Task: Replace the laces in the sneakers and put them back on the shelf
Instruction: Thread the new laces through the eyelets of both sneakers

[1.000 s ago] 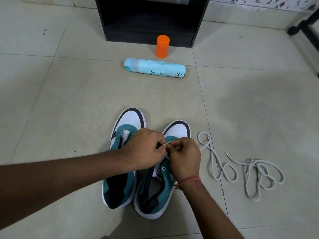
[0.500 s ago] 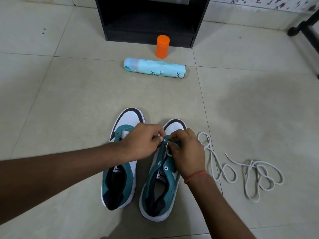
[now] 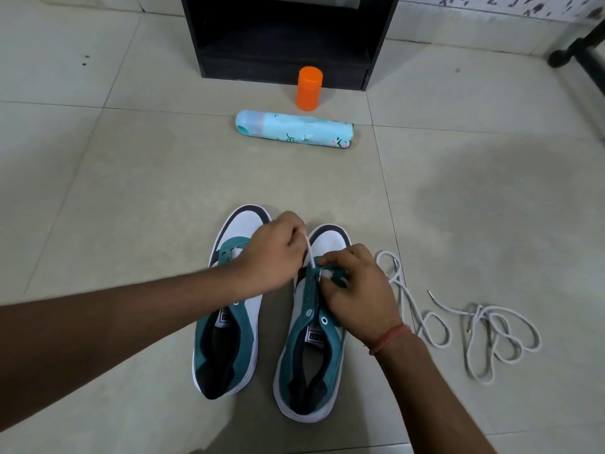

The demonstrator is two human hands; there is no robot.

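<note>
Bare tiled floor left and ahead of the sneakers; spray can and orange bottle lie before the black shelf, whose top is cut off. Loose laces right of right sneaker. Left sneaker partly under forearm. Left hand pinches white lace taut above the right sneaker's front eyelets; right hand grips the eyelet flap, fingertips hidden.

Laces right of sneakers

Head view looks steeply down, close above floor.
</note>
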